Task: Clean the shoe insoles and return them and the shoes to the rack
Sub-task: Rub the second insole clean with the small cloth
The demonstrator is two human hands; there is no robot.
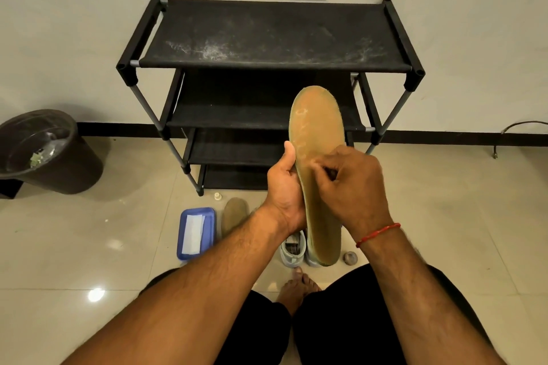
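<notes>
You're mid-cleaning. Your left hand [281, 190] grips the tan insole [315, 121] upright in front of the shoe rack [267, 32], and your right hand [353, 190], fingers curled, pinches at its face. Next, I'd judge, pick the whitish residue off carefully.

The person is going bare-armed: 2 hairy forearms [189, 290] are running uncovered all the way to the left hand [284, 187] and the right hand [353, 187], and both hands are bare too. A thin red thread [378, 234] is circling the right wrist (its strands are too fine to tell apart). Plain black cloth [341, 323] is covering both legs, its cut being hard to read. Between the legs 1 bare foot [298, 289] is showing, toes uncovered.
</notes>
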